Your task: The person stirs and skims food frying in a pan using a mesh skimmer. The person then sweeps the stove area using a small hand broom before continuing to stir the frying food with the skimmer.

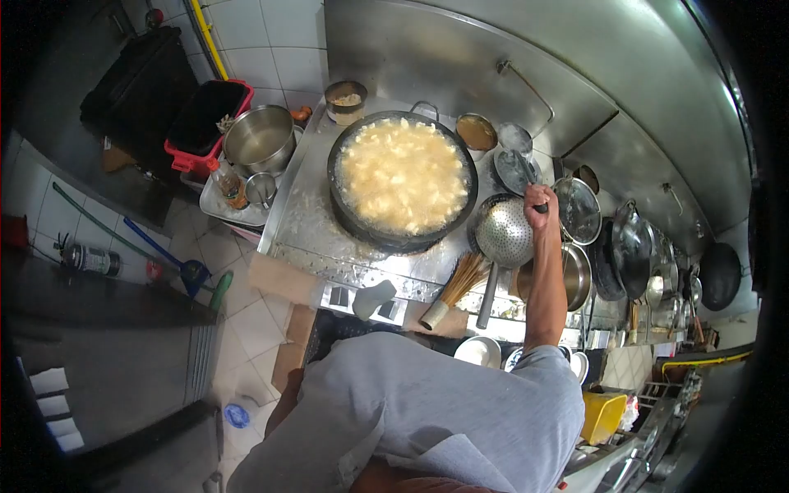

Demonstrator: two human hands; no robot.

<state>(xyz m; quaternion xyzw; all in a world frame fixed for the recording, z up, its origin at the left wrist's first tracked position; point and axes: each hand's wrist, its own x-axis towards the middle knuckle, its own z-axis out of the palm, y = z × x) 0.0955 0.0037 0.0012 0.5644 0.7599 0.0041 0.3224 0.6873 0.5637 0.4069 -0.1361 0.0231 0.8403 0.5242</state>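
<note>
My right hand (538, 198) is closed around the dark-tipped handle of a ladle (528, 169), whose far end lies over a round metal pan (508, 174) at the back right of the stove. The ladle's bowl is hard to make out. Just left of that hand, a perforated strainer (505, 232) rests with its handle toward me. A big black wok (335, 185) at the centre holds pale pieces in bubbling, foamy liquid (403, 177). My left hand is out of sight; only a bit of that arm shows beside my body.
A bamboo brush (460, 283) lies on the stove's front edge. Small bowls (477, 131) stand behind the wok. At left are a steel pot (260, 140), a bottle (228, 184) and a red-rimmed bin (205, 123). Several pans (631, 251) hang at right.
</note>
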